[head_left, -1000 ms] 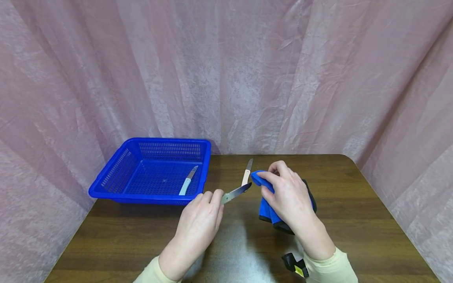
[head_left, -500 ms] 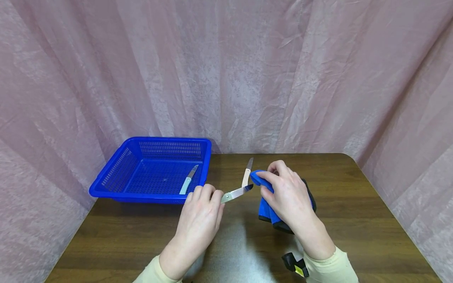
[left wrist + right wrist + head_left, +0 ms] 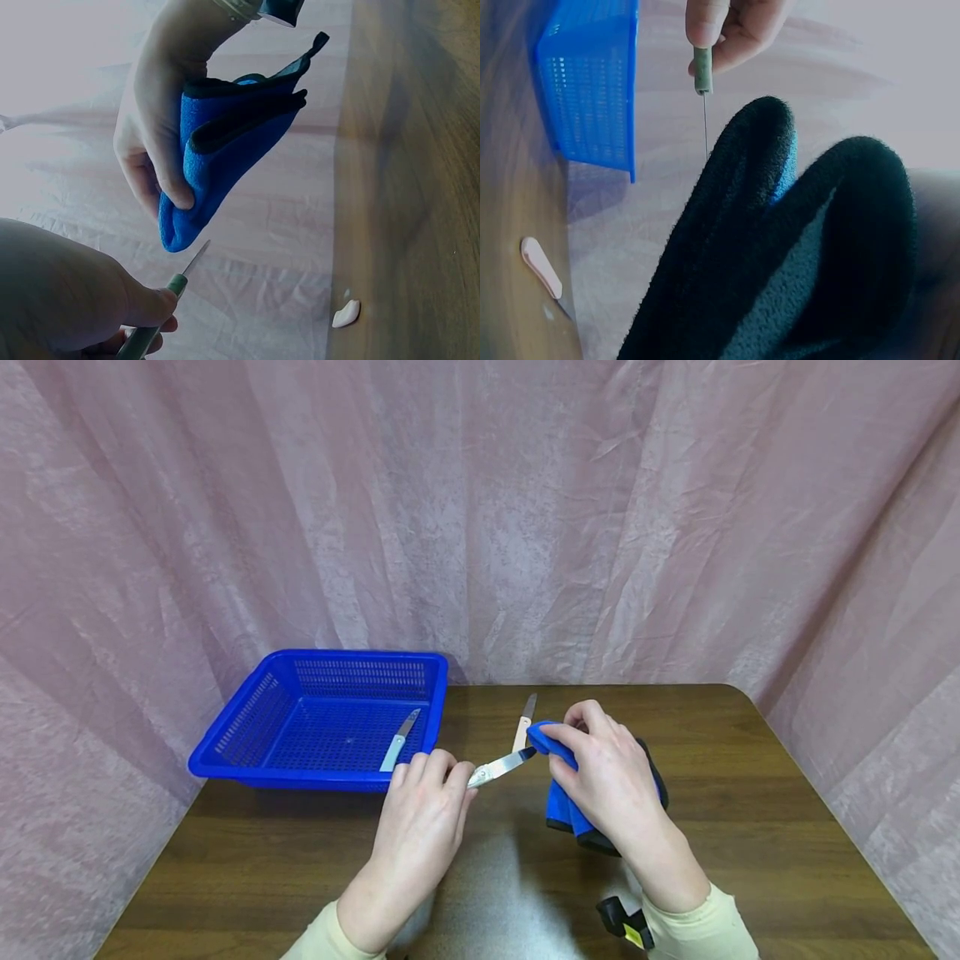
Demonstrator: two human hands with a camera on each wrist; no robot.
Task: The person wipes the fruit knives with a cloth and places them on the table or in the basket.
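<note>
My left hand (image 3: 423,814) grips a small knife by its pale green handle (image 3: 142,341), the blade (image 3: 510,764) pointing right. Thumb and fingers of my right hand (image 3: 611,764) pinch a folded blue cloth (image 3: 217,161) with black edging. The cloth's folded corner is right by the knife's tip in the head view. In the right wrist view the cloth fills much of the frame and hides my right fingers, while the green handle (image 3: 703,71) shows above it. Both the knife and the cloth are held up over the table.
A blue plastic basket (image 3: 225,768) stands at the left, with a light blue-handled knife (image 3: 397,745) in it. A knife with a pale pink handle (image 3: 522,732) lies on the wooden table (image 3: 750,827) behind my hands. A small black and yellow object (image 3: 626,925) is beside my right sleeve.
The knife has shifted slightly and its blade has turned, catching more light. The cloth's corner has moved a little left, closer to the blade's tip.
</note>
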